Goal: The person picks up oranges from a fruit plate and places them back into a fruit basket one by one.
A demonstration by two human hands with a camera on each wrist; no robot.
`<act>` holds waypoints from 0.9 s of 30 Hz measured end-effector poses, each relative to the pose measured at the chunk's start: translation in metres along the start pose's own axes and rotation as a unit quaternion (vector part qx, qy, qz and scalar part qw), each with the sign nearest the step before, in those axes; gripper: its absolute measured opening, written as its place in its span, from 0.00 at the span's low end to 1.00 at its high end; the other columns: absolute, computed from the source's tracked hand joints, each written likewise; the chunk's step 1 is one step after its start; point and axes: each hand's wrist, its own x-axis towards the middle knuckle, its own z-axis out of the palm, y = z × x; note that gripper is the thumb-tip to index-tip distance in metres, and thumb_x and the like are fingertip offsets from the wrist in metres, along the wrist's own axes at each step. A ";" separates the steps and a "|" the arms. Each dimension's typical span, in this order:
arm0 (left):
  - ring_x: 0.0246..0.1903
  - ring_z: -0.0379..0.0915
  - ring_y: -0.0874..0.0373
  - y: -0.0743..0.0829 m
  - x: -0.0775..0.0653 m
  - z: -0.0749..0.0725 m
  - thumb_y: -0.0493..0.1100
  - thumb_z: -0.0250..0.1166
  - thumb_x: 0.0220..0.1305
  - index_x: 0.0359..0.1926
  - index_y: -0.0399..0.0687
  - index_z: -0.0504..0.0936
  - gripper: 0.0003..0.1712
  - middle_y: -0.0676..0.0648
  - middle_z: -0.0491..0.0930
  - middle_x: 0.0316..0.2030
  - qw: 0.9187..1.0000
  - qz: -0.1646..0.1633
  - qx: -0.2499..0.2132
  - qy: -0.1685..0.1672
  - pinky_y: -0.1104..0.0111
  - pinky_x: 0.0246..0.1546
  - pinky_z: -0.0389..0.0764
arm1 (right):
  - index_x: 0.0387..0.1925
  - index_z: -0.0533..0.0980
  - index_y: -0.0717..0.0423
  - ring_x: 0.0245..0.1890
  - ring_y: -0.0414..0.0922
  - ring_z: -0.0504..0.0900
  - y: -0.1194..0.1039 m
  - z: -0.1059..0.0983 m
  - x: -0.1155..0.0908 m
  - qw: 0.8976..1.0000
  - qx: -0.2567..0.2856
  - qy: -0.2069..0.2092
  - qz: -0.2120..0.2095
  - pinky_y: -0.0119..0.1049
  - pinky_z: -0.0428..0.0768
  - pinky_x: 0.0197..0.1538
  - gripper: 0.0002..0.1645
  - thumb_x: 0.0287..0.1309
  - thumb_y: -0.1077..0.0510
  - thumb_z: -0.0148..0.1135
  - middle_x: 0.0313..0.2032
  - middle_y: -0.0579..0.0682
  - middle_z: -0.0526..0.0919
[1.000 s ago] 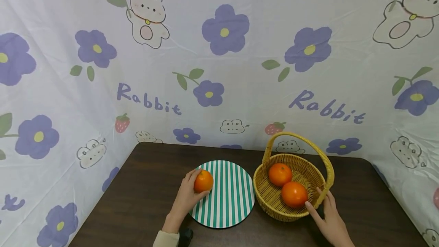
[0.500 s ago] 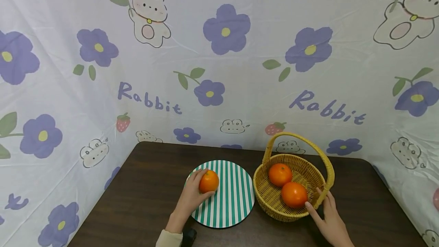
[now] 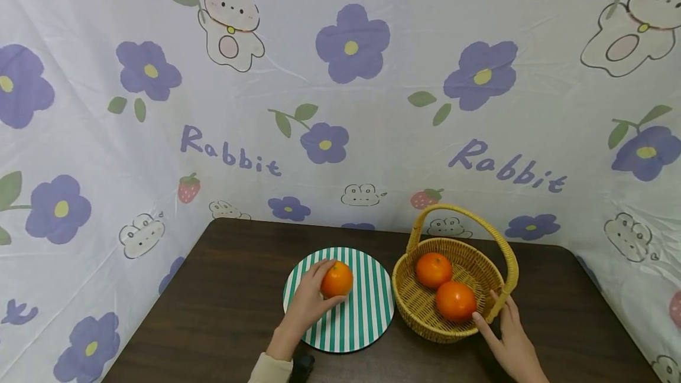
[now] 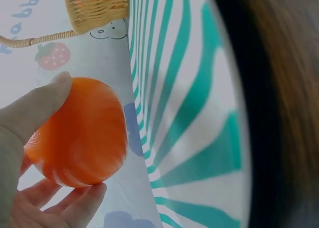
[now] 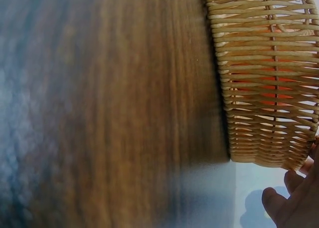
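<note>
My left hand (image 3: 305,306) holds an orange (image 3: 338,281) between thumb and fingers, over the round green-and-white striped mat (image 3: 367,321). Seen from the left wrist, a gap shows between the orange (image 4: 82,133) and the striped surface. To the right is a yellow wicker basket (image 3: 425,328) with a tall arched handle. Two more oranges lie in it, one farther back (image 3: 433,270) and one nearer (image 3: 456,301). My right hand (image 3: 511,338) grips the basket's right side by the foot of the handle, its fingers partly hidden there.
Everything stands on a dark brown wooden table (image 3: 223,288). Behind and beside it hangs a white cloth (image 3: 393,111) printed with rabbits and purple flowers. The basket stands right beside the mat's right edge.
My left hand has carried the orange rightward, from the mat's left edge toward its middle. My right hand and the basket have stayed in place.
</note>
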 end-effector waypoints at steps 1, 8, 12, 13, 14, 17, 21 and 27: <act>0.57 0.65 0.43 0.001 0.000 0.001 0.49 0.73 0.48 0.65 0.51 0.65 0.43 0.39 0.64 0.62 1.000 -0.001 -0.004 -0.001 0.51 0.53 0.73 | 0.72 0.38 0.57 0.59 0.74 0.57 0.000 0.000 0.000 1.000 0.000 0.000 -0.001 0.66 0.70 0.42 0.47 0.65 0.34 0.39 0.70 0.64 0.32; 0.59 0.64 0.46 0.010 0.003 0.005 0.50 0.72 0.48 0.66 0.56 0.63 0.44 0.42 0.63 0.63 1.000 0.007 -0.007 -0.011 0.52 0.54 0.72 | 0.72 0.37 0.56 0.59 0.74 0.57 0.001 0.001 0.000 1.000 -0.001 0.003 -0.001 0.65 0.71 0.41 0.47 0.65 0.34 0.39 0.70 0.64 0.32; 0.59 0.65 0.47 0.016 0.006 0.007 0.50 0.72 0.49 0.66 0.54 0.63 0.44 0.43 0.63 0.63 1.000 0.010 -0.008 -0.014 0.54 0.55 0.73 | 0.72 0.37 0.56 0.59 0.74 0.57 0.001 0.000 0.000 1.000 -0.004 0.000 0.000 0.65 0.71 0.42 0.48 0.65 0.34 0.39 0.70 0.64 0.32; 0.59 0.65 0.47 0.018 0.006 0.007 0.50 0.72 0.49 0.66 0.54 0.64 0.44 0.43 0.63 0.63 1.000 0.010 -0.010 -0.015 0.54 0.54 0.73 | 0.72 0.36 0.56 0.60 0.74 0.56 0.000 0.000 0.000 1.000 -0.003 -0.001 0.001 0.66 0.70 0.42 0.48 0.65 0.34 0.39 0.70 0.64 0.32; 0.59 0.64 0.47 0.019 0.007 0.007 0.50 0.72 0.49 0.66 0.54 0.63 0.44 0.43 0.63 0.63 1.000 0.011 -0.013 -0.016 0.54 0.54 0.73 | 0.72 0.36 0.56 0.60 0.74 0.56 0.000 0.000 0.000 1.000 -0.003 -0.002 0.001 0.66 0.70 0.42 0.48 0.65 0.34 0.38 0.70 0.64 0.32; 0.59 0.65 0.47 0.024 0.009 0.008 0.50 0.72 0.49 0.66 0.54 0.63 0.44 0.43 0.63 0.63 1.000 0.014 -0.017 -0.017 0.54 0.54 0.73 | 0.72 0.36 0.56 0.60 0.74 0.56 -0.001 -0.001 0.000 1.000 -0.003 -0.003 0.002 0.66 0.70 0.42 0.48 0.65 0.34 0.38 0.70 0.64 0.31; 0.59 0.65 0.46 0.029 0.012 0.010 0.52 0.72 0.49 0.66 0.54 0.63 0.44 0.43 0.63 0.63 1.000 0.015 -0.015 -0.021 0.54 0.53 0.74 | 0.72 0.36 0.56 0.59 0.74 0.56 -0.001 -0.001 0.000 1.000 -0.005 -0.005 0.002 0.66 0.70 0.42 0.48 0.65 0.34 0.38 0.70 0.63 0.30; 0.59 0.65 0.47 0.035 0.016 0.014 0.52 0.71 0.49 0.66 0.55 0.63 0.44 0.42 0.62 0.64 0.999 0.021 -0.027 -0.026 0.55 0.53 0.74 | 0.72 0.36 0.57 0.59 0.74 0.57 -0.001 -0.001 0.000 1.000 -0.007 -0.005 0.001 0.65 0.71 0.41 0.48 0.65 0.34 0.38 0.70 0.63 0.31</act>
